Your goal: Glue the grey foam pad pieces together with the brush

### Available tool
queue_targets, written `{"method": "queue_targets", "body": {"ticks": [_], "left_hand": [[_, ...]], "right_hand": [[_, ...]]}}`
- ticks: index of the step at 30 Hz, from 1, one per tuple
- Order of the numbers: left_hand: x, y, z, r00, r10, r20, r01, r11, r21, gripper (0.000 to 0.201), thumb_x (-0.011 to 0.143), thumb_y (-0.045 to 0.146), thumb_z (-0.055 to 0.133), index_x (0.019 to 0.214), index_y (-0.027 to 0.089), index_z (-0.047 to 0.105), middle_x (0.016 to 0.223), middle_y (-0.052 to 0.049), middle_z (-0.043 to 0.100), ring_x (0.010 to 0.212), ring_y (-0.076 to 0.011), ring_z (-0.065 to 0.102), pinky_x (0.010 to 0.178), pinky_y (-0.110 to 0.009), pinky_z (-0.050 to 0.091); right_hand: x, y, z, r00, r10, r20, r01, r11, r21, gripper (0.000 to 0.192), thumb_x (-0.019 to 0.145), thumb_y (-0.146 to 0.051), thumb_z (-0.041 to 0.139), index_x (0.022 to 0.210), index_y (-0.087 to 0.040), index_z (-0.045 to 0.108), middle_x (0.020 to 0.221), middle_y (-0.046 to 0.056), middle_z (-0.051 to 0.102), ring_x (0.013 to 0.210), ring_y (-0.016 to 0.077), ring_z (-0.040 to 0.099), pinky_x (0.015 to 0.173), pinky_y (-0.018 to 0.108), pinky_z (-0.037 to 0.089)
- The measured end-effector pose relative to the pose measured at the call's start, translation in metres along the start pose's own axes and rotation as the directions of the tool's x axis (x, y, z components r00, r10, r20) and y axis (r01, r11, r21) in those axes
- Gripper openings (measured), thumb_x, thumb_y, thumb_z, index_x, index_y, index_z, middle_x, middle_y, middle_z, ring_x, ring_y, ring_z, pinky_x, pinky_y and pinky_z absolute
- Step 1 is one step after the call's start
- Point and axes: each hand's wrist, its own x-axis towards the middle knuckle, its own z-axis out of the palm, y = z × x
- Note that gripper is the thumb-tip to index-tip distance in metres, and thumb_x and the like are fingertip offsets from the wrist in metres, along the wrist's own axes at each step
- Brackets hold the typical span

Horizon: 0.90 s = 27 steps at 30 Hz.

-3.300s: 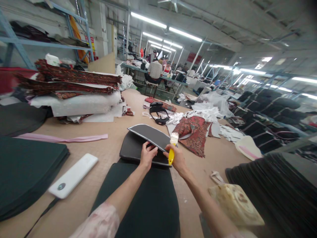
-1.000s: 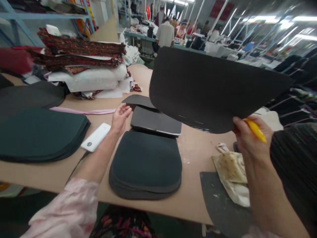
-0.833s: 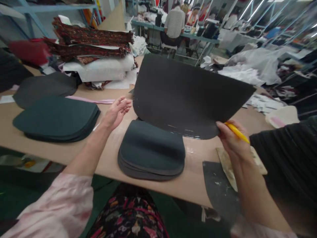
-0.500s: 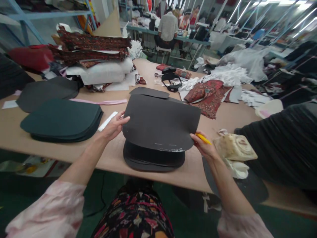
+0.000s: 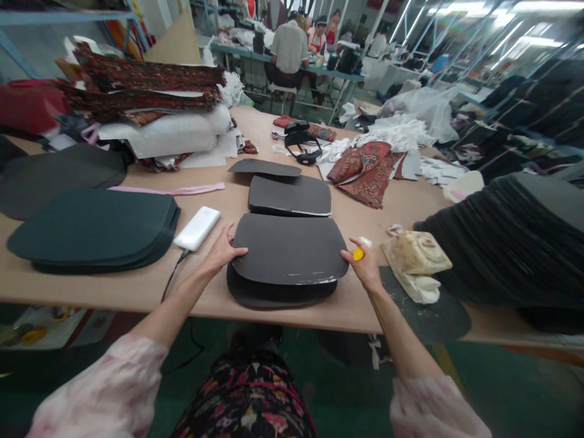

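A dark grey rounded sheet [image 5: 291, 249] lies at the front middle over a stack of similar black sheets [image 5: 283, 296]. White streaks mark its near edge. My left hand [image 5: 222, 250] pinches its left side, thumb on top. At the right side, my right hand [image 5: 366, 266] grips the edge between thumb and fingers. A slim yellow stick-like tool [image 5: 358, 253] is tucked in that same hand, its full shape hidden. Just behind lie another stack of grey sheets [image 5: 290, 194] and a single curved grey piece [image 5: 264, 167].
A white power bank [image 5: 198, 228] with a cable and a dark green stack [image 5: 95, 228] lie left. On the right are a stained cream block [image 5: 417, 252] and a tall black pile [image 5: 506, 243]. Patterned fabric [image 5: 365, 170] and a black headset [image 5: 303, 146] lie farther back.
Both hands have lowered the grey sheet towards me onto the near stack, uncovering the stack behind it. The power bank now shows fully. The whole view has shifted slightly.
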Motion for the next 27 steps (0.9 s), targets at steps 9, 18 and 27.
{"method": "queue_targets", "body": {"ticks": [9,18,27], "left_hand": [[0.009,-0.026,-0.001,0.983,0.115,-0.142,-0.044,0.905,0.423,0.107,0.058,0.022,0.075,0.142,0.016,0.01,0.107,-0.011,0.058,0.096,-0.0261,0.06,0.086,-0.037,0.047],[0.004,-0.027,0.004,0.981,0.133,-0.14,-0.043,0.858,0.513,0.107,0.06,0.02,0.073,0.143,0.016,0.006,0.098,-0.009,0.058,0.094,-0.0256,0.059,0.083,-0.035,0.048],[0.003,-0.024,0.003,0.985,0.113,-0.131,-0.026,0.846,0.533,0.109,0.059,0.017,0.073,0.143,0.015,0.004,0.101,-0.009,0.057,0.098,-0.0246,0.058,0.086,-0.034,0.045]], "right_hand": [[-0.003,0.012,0.017,0.997,-0.077,0.025,0.081,0.98,-0.18,0.056,0.07,-0.046,0.062,0.117,-0.017,0.057,0.074,0.003,0.06,0.066,0.0178,0.054,0.065,0.031,0.044],[-0.002,0.013,0.025,0.996,-0.082,0.019,0.084,0.974,-0.209,0.057,0.071,-0.052,0.058,0.113,-0.014,0.059,0.08,0.008,0.063,0.071,0.0209,0.057,0.069,0.034,0.044],[-0.008,-0.001,0.024,0.995,-0.059,0.076,0.075,0.971,-0.229,0.055,0.072,-0.049,0.058,0.114,-0.015,0.058,0.079,0.006,0.062,0.067,0.0187,0.054,0.067,0.032,0.043]]}}
